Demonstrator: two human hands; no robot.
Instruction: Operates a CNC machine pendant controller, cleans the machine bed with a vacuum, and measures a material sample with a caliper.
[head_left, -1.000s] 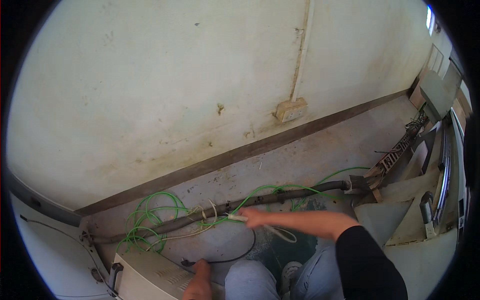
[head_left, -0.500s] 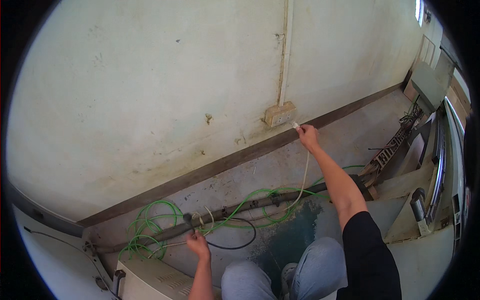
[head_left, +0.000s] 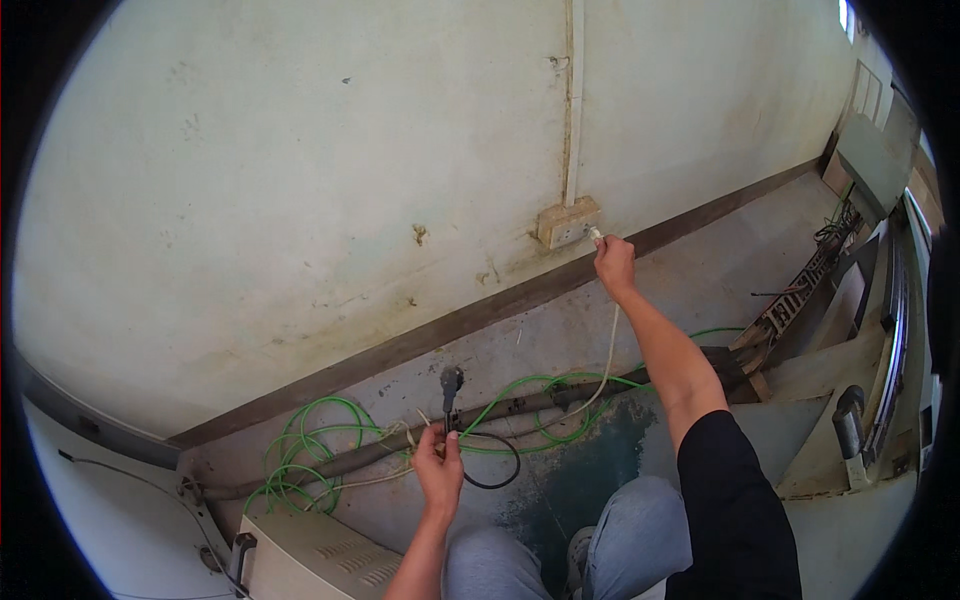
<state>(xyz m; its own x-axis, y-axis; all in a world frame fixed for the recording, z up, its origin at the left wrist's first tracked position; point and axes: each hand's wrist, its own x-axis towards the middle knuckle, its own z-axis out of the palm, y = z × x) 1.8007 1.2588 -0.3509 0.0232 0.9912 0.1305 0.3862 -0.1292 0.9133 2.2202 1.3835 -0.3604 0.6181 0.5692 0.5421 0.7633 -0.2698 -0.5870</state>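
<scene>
Beige vented cabinet [head_left: 318, 560]: lower left, nearest. Left hand [head_left: 438, 468]: fingers pinched on a black cable [head_left: 518, 465], which loops out rightward; black plug [head_left: 451, 384] uppermost, above the fingertips. Dark pipe [head_left: 525, 404]: along the floor, green cord [head_left: 332, 399] lying in loose coils around it. Right hand [head_left: 615, 264]: fingers narrowed on a white plug [head_left: 596, 233], white cable [head_left: 612, 345] hanging below. Socket box [head_left: 567, 222]: low on wall [head_left: 300, 180], white plug at its right end; whether inserted, cannot tell.
</scene>
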